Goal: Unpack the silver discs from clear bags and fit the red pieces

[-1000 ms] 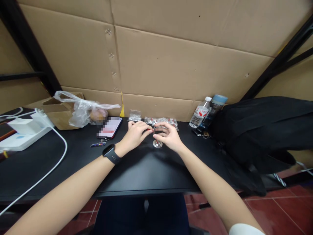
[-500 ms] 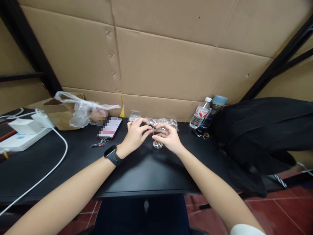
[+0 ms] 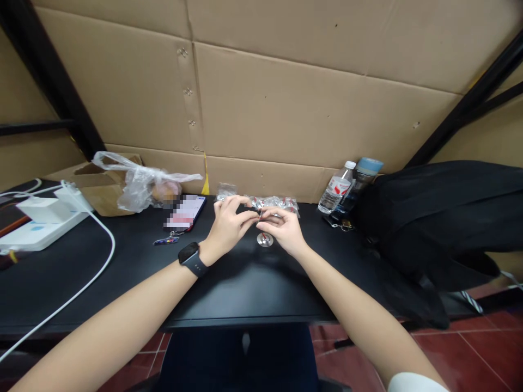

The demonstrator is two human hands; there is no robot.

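Note:
My left hand (image 3: 229, 224), with a dark watch (image 3: 189, 253) on its wrist, has thumb and index finger closed in a pinch. My right hand (image 3: 286, 231) is also closed in a pinch, its fingertips meeting those of the left. A tiny thin piece shows between the fingertips, too small to name. Just below them is a small round silvery disc (image 3: 265, 239) with a red bit on it; whether it joins the thin piece I cannot tell. Behind the fingers lie clear plastic packets (image 3: 281, 203) with red and silvery bits inside.
A phone (image 3: 188, 211) with a keychain (image 3: 166, 240) and a knotted plastic bag (image 3: 141, 182) lie left. Beyond are a cardboard box (image 3: 102, 190) and a white power strip (image 3: 44, 231) with cables. To the right stand a water bottle (image 3: 338, 188), a blue-lidded bottle (image 3: 368, 166) and a black backpack (image 3: 441, 218).
My fingertips have come slightly closer together around the small piece. The thin upright line that showed above the disc is now mostly hidden. The view has shifted a little.

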